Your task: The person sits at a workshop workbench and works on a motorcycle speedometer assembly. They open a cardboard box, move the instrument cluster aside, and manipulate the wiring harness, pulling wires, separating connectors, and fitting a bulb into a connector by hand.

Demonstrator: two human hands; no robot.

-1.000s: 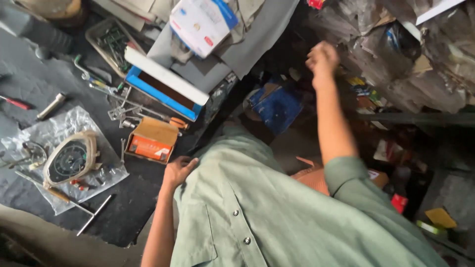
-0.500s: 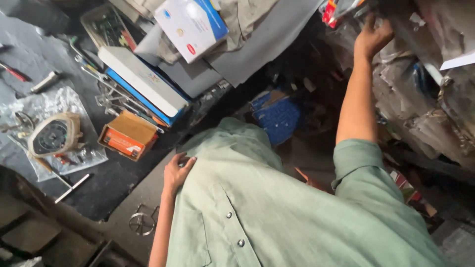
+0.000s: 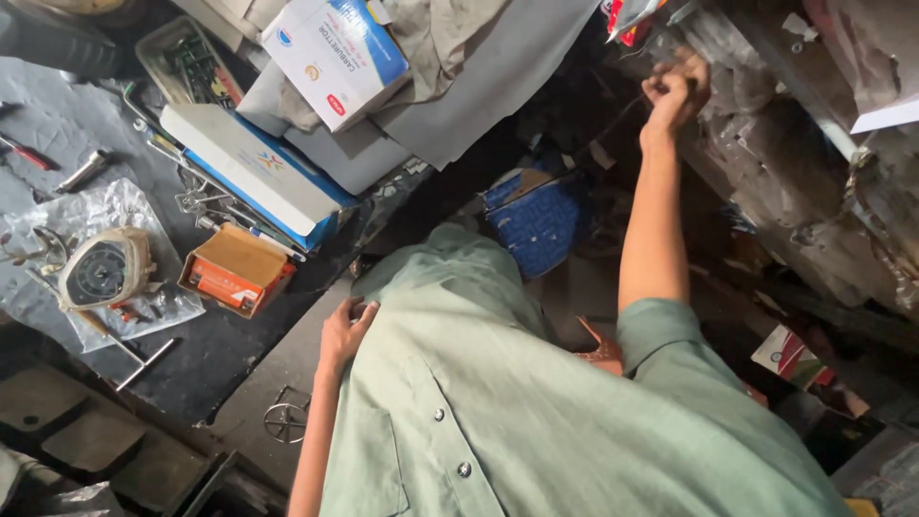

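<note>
My right hand [image 3: 675, 88] is stretched far out to a cluttered shelf [image 3: 814, 201] of dusty, plastic-wrapped parts. Its fingers are curled into a fist among the clutter, and I cannot see anything in it. My left hand [image 3: 345, 330] rests by the hem of my green shirt [image 3: 536, 412], at the edge of the dark workbench [image 3: 220, 354], fingers loosely apart and holding nothing. Nearest to it on the bench is a small orange box [image 3: 235, 271].
On the bench lie a round gauge [image 3: 100, 271] on a clear plastic bag, a long white-and-blue box [image 3: 254, 170], a white carton [image 3: 335, 53], a tray of tools [image 3: 187, 59], wrenches and a grey cloth. A blue box [image 3: 536, 218] sits in the dark gap below.
My right arm has reached farther out and its hand has closed into a fist at the shelf. My left hand has stayed at the bench edge. The view has swung slightly.
</note>
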